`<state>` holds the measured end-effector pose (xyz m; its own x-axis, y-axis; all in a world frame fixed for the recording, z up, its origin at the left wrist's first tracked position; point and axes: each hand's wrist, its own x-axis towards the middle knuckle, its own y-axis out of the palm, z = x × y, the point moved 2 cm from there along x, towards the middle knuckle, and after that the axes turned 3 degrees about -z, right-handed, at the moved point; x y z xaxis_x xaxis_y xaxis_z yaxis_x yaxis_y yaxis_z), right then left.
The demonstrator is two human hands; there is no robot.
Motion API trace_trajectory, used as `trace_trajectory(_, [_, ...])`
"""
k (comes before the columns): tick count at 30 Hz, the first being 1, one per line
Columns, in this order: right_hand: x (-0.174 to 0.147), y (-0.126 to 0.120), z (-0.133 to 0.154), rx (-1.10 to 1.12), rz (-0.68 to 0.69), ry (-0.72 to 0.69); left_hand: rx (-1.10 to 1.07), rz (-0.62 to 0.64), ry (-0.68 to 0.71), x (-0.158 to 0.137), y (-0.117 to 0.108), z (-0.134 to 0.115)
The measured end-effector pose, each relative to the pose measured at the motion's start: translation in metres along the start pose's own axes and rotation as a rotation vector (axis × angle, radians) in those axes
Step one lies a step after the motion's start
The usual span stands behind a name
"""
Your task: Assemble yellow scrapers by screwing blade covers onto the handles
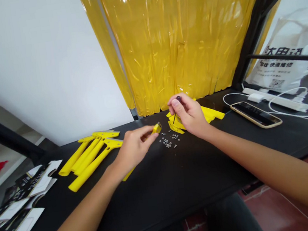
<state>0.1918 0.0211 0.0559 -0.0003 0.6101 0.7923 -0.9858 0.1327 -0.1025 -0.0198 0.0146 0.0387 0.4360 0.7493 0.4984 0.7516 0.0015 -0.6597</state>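
I'm holding a yellow scraper in my left grip, its length apparently slanting back beneath that wrist; to its right, apart, my right grip is pinching a downward-pointing screwdriver.

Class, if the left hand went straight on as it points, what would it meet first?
Probably the yellow pieces near the right hand, or the thin tool it holds; depth is unclear.

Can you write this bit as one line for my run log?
left hand: holding yellow tool | right hand: holding screwdriver | between hands: loose metal hardware on black table | far right: phone
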Motion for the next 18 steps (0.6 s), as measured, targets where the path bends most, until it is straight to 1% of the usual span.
trace_trajectory(1, [0.000, -0.001, 0.001, -0.044, 0.018, -0.024, 0.135, -0.005, 0.125, -0.003, 0.002, 0.000])
trace_trajectory(3, [0.000, -0.003, 0.001, -0.181, 0.068, -0.083, 0.332, 0.055, 0.332, -0.008, 0.010, 0.003])
trace_trajectory(5, [0.002, -0.007, 0.001, -0.349, 0.150, -0.161, 0.506, 0.139, 0.444, -0.012, 0.018, 0.008])
trace_trajectory(6, [0.004, -0.009, 0.000, -0.409, 0.216, -0.198, 0.575, 0.176, 0.477, -0.013, 0.021, 0.010])
trace_trajectory(8, [0.007, -0.012, -0.004, -0.440, 0.399, -0.235, 0.657, 0.220, 0.515, -0.014, 0.025, 0.014])
trace_trajectory(10, [0.009, -0.014, -0.010, -0.420, 0.592, -0.197, 0.672, 0.228, 0.538, -0.014, 0.025, 0.015])
trace_trajectory(11, [0.009, -0.015, -0.013, -0.418, 0.661, -0.160, 0.666, 0.224, 0.544, -0.014, 0.025, 0.014])
trace_trajectory(14, [0.004, -0.013, -0.020, -0.426, 0.784, -0.061, 0.631, 0.213, 0.547, -0.014, 0.023, 0.011])
trace_trajectory(18, [-0.007, -0.004, -0.027, -0.453, 0.872, -0.036, 0.593, 0.213, 0.527, -0.014, 0.023, 0.010])
